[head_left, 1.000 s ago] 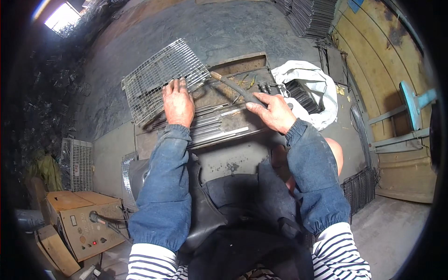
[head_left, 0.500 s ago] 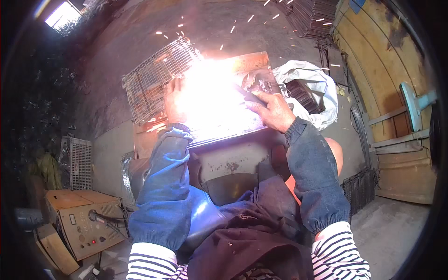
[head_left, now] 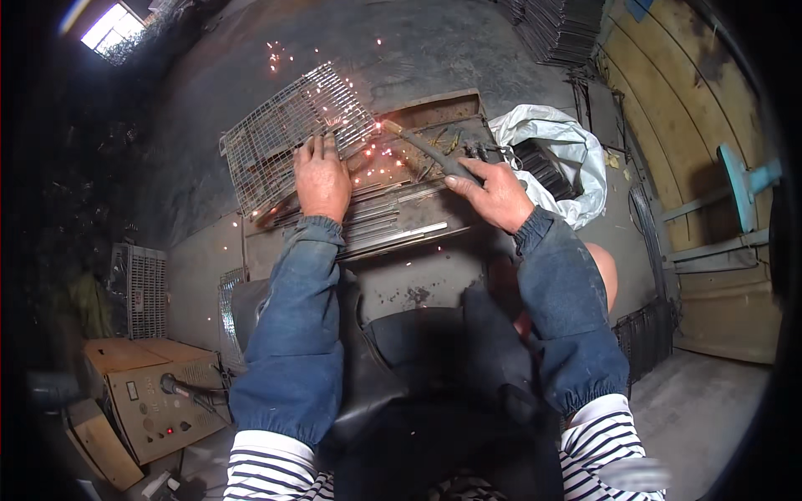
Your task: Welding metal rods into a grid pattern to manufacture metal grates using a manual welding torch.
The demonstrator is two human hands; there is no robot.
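Observation:
My left hand [head_left: 322, 179] lies flat, fingers spread, pressing a wire mesh panel [head_left: 280, 138] onto a low metal work table [head_left: 401, 275]. My right hand [head_left: 493, 192] grips a welding electrode holder [head_left: 434, 154], whose rod tip reaches the mesh edge near my left fingers. Orange sparks scatter around that spot. Metal strips [head_left: 393, 221] lie on the table between my hands.
A white plastic sack [head_left: 555, 142] holding dark metal pieces sits right of the table. A boxy welding machine [head_left: 154, 397] stands at lower left, a wire crate [head_left: 138, 288] beside it. Stacked mesh panels [head_left: 560, 29] lie at the top. A wooden wall [head_left: 702, 167] runs along the right.
A second ago there was no arc; half a second ago a bright weld flash flared between my hands. Now the flash has died to scattered sparks. My hands stayed put.

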